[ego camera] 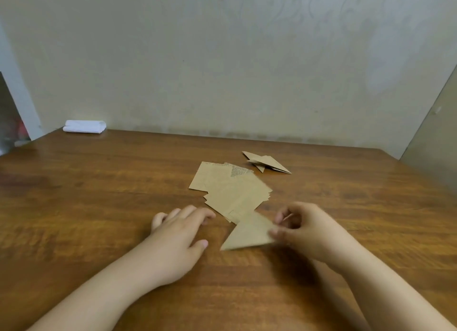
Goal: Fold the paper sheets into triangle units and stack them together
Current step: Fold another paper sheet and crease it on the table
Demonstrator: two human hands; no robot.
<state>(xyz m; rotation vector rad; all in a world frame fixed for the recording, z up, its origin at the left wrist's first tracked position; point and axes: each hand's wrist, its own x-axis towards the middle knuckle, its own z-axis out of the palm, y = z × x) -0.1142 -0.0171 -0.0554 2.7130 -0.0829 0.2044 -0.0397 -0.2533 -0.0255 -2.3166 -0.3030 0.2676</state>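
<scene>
- A folded brown paper triangle (248, 234) sits low over the desk (99, 194), close to the person; its right corner is pinched in the grip of the right hand (304, 228), thumb and curled fingers closed on the paper.
- Just beyond it, touching its top point, lies a loose pile of flat brown paper sheets (230, 189), fanned and overlapping.
- Farther back and to the right, apart from the pile, rest finished triangle units (268, 163) laid over one another.
- The left hand (178, 234) lies palm down on the desk left of the triangle, fingers relaxed, its grip holding nothing.
- A folded white cloth (84, 127) rests at the far left corner by the wall (222, 58).
</scene>
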